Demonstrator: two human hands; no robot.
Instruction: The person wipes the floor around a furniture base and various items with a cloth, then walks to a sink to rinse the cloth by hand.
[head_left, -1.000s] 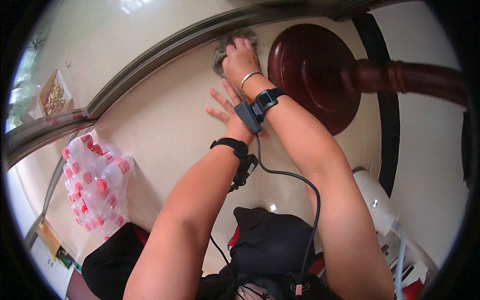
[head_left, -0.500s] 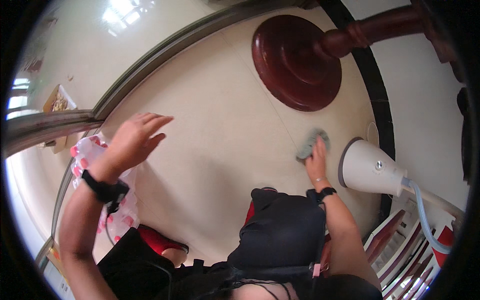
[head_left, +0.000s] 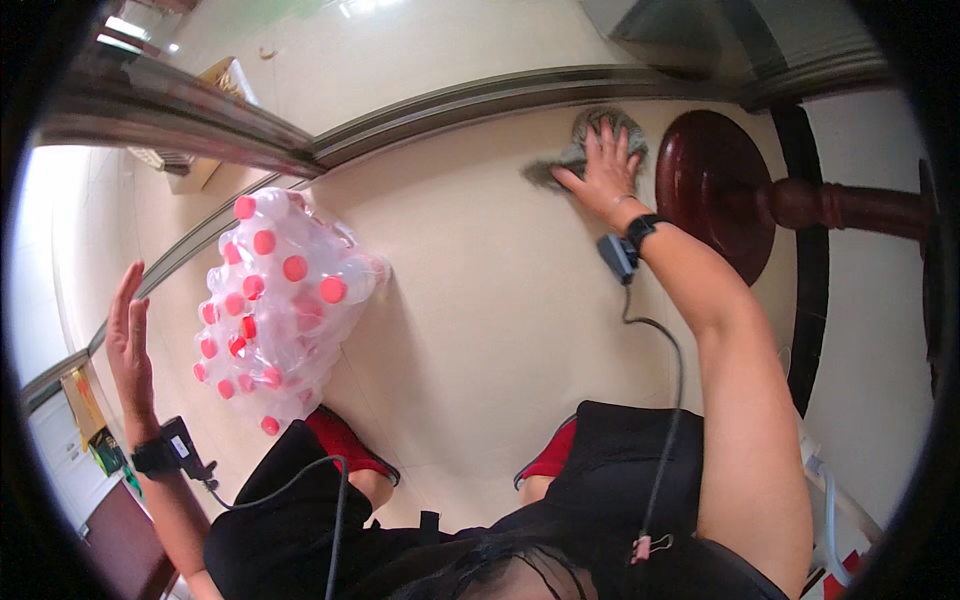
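Observation:
Far out on the tiled floor (head_left: 470, 330), a grey-green rag (head_left: 608, 125) lies partly bunched up under my right hand (head_left: 607, 170). The palm presses down on it with the fingers spread. My left hand (head_left: 127, 340) is off to the left with nothing in it, its fingers stretched out. Between that hand and the middle of the floor sits a bundle of clear plastic bottles with red caps (head_left: 270, 310), packed together in what looks like clear wrap. Each of my wrists wears a black band with a small cabled box.
Close to the rag's right stands the round dark-red wooden base (head_left: 712, 195) of a post. A metal door track (head_left: 500, 95) crosses the far side, with a box (head_left: 215, 85) beyond it. My red shoes (head_left: 350, 445) are at the near side; a pale blue hose (head_left: 828, 520) hangs at right.
My right hand has moved far forward with the rag, near the door track. My left hand has swung left, away from the bottles. The view has shifted, and more of the bundle shows.

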